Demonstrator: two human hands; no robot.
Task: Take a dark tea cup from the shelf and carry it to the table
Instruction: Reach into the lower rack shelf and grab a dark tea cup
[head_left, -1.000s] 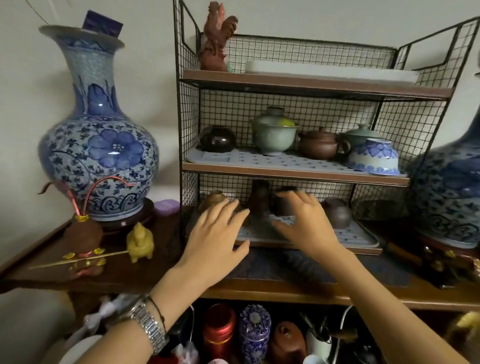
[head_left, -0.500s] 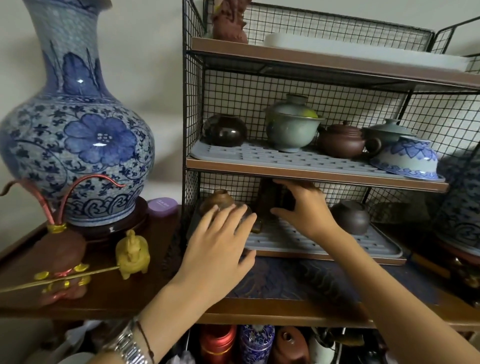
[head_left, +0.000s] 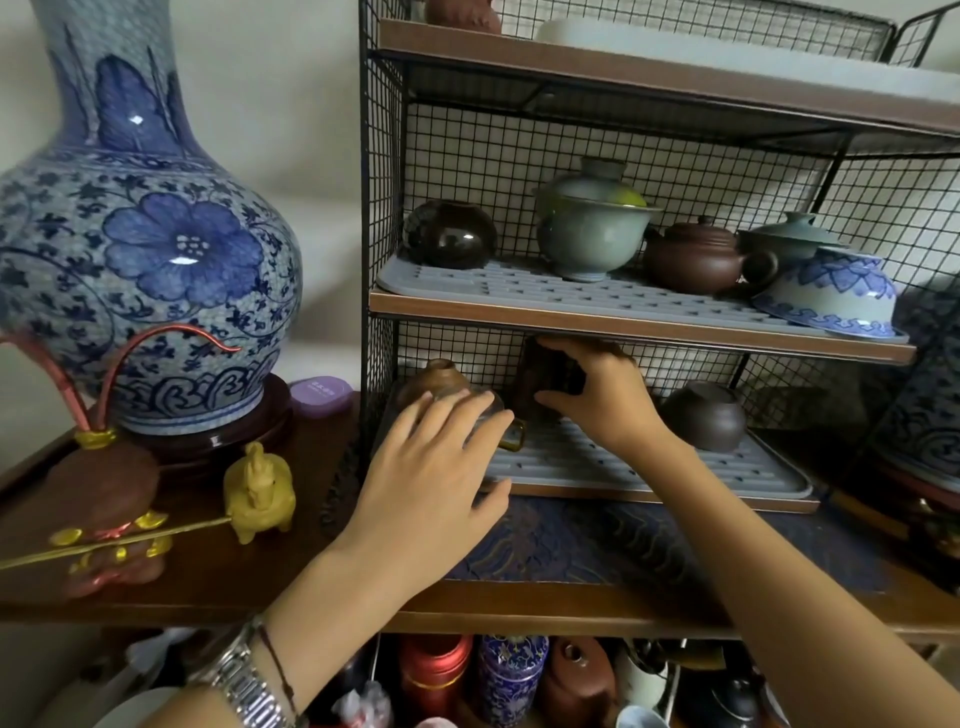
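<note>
A wire shelf rack (head_left: 382, 208) stands on a wooden sideboard. On the bottom shelf's grey mat (head_left: 623, 467), a dark tea cup (head_left: 553, 371) sits near the back. My right hand (head_left: 597, 395) reaches in under the middle shelf. Its fingers lie over the cup's top, the thumb is under its side, and the hand hides much of the cup. My left hand (head_left: 436, 467) hovers open, fingers spread, at the front left of that shelf. It is over a clear glass cup with an amber handle (head_left: 511, 439).
A brown cup (head_left: 434, 376) and a round dark cup (head_left: 706, 415) flank my hands. The middle shelf (head_left: 597, 317) just above holds a dark jar (head_left: 449, 234), a celadon lidded bowl (head_left: 592, 234), a brown teapot (head_left: 696, 260) and a blue-white bowl (head_left: 831, 296). A large vase (head_left: 145, 234) and a yellow figurine (head_left: 260, 488) stand at left.
The view has moved closer to the rack. My right hand went deeper under the middle shelf and closed round the dark cup. My left hand stayed in front.
</note>
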